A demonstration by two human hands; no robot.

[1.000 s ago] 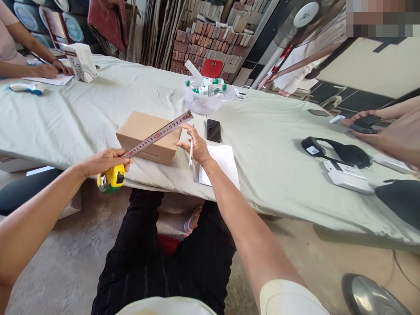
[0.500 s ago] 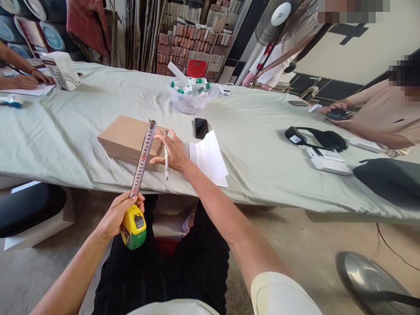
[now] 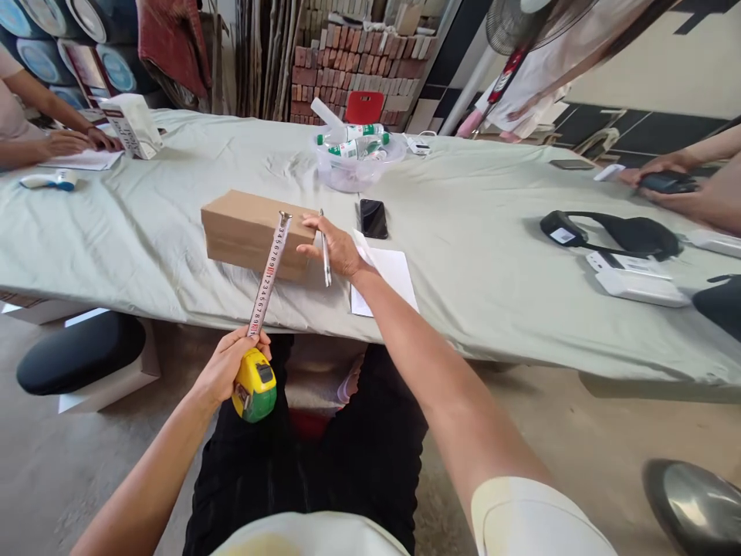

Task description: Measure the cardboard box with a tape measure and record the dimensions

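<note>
My left hand (image 3: 231,361) grips a yellow and green tape measure (image 3: 255,386) over my lap. Its blade is drawn out and slants up in front of the brown cardboard box (image 3: 248,232), with the metal end hook near the box's upper front edge. A slim silver-white pen (image 3: 325,251) sits between the fingers of my right hand (image 3: 337,249). The thumb and fingertips of that hand reach to the right end of the box; whether they press on it I cannot tell. White paper (image 3: 394,274) lies under and beside my right wrist.
A black phone (image 3: 373,218) lies behind the paper. Farther back stands a clear basin (image 3: 347,179) of bottles. A black headset (image 3: 614,234) and white device (image 3: 637,278) are at right. Other people's hands show at both sides. A black-topped stool (image 3: 81,351) stands lower left.
The box has turned: its front side looks taller and its top narrower. My right hand has stayed by its right end with the pen. The view has shifted slightly left.
</note>
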